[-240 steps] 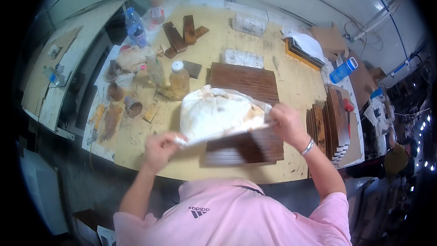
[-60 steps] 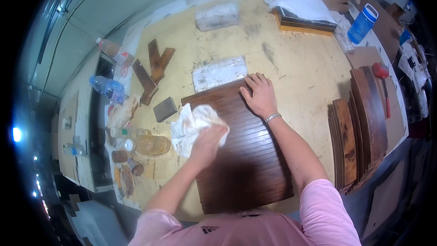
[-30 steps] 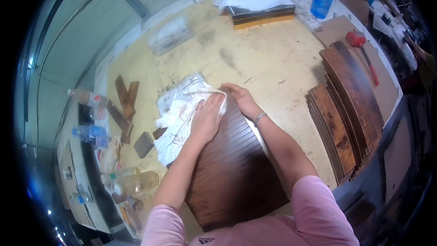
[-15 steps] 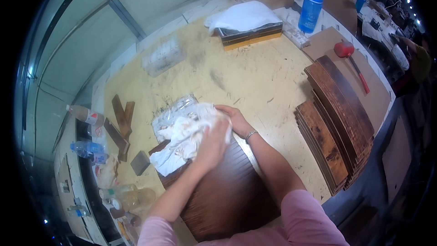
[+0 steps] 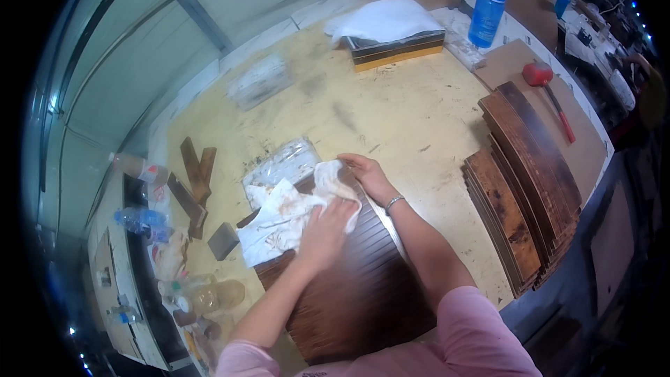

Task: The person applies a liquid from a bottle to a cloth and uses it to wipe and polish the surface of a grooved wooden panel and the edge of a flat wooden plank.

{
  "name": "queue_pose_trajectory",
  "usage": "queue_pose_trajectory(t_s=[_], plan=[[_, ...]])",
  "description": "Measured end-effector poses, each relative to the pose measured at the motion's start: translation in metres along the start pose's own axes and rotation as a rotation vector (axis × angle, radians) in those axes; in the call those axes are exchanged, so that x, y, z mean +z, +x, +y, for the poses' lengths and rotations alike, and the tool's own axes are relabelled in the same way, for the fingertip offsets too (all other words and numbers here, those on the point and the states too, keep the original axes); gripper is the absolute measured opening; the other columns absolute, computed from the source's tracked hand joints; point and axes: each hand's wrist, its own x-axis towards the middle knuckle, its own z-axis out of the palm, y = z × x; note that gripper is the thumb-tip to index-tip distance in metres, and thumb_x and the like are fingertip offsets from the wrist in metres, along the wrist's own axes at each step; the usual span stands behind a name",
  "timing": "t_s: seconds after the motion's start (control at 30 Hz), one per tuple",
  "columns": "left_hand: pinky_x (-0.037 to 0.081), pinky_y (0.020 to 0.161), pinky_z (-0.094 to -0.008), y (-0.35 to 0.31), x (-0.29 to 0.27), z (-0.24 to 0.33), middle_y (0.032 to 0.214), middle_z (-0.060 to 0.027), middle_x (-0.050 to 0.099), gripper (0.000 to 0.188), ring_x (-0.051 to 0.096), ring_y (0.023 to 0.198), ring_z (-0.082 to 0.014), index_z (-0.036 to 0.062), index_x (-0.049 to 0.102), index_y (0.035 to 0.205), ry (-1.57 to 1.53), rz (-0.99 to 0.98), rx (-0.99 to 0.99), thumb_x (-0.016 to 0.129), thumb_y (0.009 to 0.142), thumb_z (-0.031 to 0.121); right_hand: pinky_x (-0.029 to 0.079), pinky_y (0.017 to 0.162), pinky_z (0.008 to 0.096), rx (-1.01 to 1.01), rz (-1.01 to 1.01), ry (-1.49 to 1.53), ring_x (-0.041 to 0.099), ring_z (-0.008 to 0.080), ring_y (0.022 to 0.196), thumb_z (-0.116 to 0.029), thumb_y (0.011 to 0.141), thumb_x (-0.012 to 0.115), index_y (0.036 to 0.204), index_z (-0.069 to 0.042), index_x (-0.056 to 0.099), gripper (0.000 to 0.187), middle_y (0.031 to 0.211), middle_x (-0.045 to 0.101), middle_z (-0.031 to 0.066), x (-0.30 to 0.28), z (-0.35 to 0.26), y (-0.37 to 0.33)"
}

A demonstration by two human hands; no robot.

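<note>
My left hand [image 5: 325,234] presses a crumpled, brown-stained white cloth [image 5: 276,220] onto a dark brown wooden board [image 5: 356,293] in front of me, its fingers bunched into the fabric. The board's top is glossy and grained. My right hand [image 5: 368,176], with a bracelet at the wrist, curls around the far right corner of the board. Its fingertips are partly hidden behind the edge and the cloth. Just beyond the board lies a clear plastic-wrapped pack [image 5: 289,160], partly covered by the cloth.
Stacked brown boards [image 5: 516,195] stand at right, near a red-headed mallet [image 5: 537,75]. A blue bottle [image 5: 488,12] and a cloth-topped box [image 5: 398,52] are at the back. Left are wood strips [image 5: 195,171], a grey block [image 5: 222,241] and several bottles [image 5: 209,293].
My left hand has stayed on the board while the cloth has shifted and flattened, uncovering more of the plastic pack and the board's far edge. My right hand keeps its place at the corner.
</note>
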Motion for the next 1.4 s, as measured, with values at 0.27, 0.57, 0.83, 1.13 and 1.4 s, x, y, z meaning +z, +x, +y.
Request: queue_pose_trajectory(t_s=[0.27,0.57,0.83,1.13,1.4], plan=[[0.034,0.113,-0.0547,0.049,0.024,0.01,0.15,-0.0193,0.046,0.056,0.04,0.142,-0.0334,-0.0024,0.044,0.143,0.091,0.232,0.006,0.06,0.093,0.017,0.048,0.102,0.0275,0.061,0.05,0.068,0.062,0.016,0.117,0.002,0.098,0.051,0.136,0.003,0.057,0.039,0.129,0.066,0.0113,0.0,-0.002,0.0],[0.039,0.112,-0.0434,-0.118,0.009,-0.148,0.141,-0.025,0.055,0.057,0.053,0.13,-0.0405,-0.0045,0.035,0.151,-0.015,0.651,-0.66,0.05,0.101,0.019,0.042,0.109,0.0307,0.043,0.004,0.115,0.055,0.0193,0.129,-0.022,0.106,0.047,0.141,-0.002,0.055,0.041,0.139,0.06,0.01,0.003,0.001,0.0],[0.043,0.105,-0.0375,-0.133,0.006,-0.139,0.135,-0.0089,0.059,0.047,0.055,0.123,-0.0207,-0.0014,0.051,0.139,-1.346,0.857,-0.818,0.05,0.107,0.034,0.019,0.123,0.0347,-0.011,-0.028,-0.263,0.026,0.0239,0.151,-0.053,0.108,0.034,0.157,-0.005,0.031,0.069,0.162,0.033,0.0126,0.018,-0.02,-0.017],[0.031,0.116,-0.0464,-0.083,-0.02,-0.069,0.146,-0.0267,0.049,0.053,0.048,0.13,-0.0466,-0.0025,0.044,0.146,-0.351,0.447,-0.594,0.052,0.097,0.014,0.029,0.118,0.0339,-0.21,0.037,-0.472,0.042,0.0263,0.142,-0.031,0.11,0.04,0.147,-0.001,0.043,0.049,0.148,0.05,0.0168,0.001,0.014,-0.002],[0.038,0.108,-0.0488,-0.124,-0.031,-0.072,0.141,-0.0043,0.059,0.044,0.056,0.123,-0.0264,0.008,0.069,0.119,0.176,0.267,-0.27,0.058,0.078,-0.005,0.026,0.122,0.037,-0.123,0.02,-0.501,0.036,0.032,0.147,-0.025,0.107,0.041,0.148,0.001,0.043,0.048,0.155,0.042,0.0216,0.014,0.0,-0.003]])
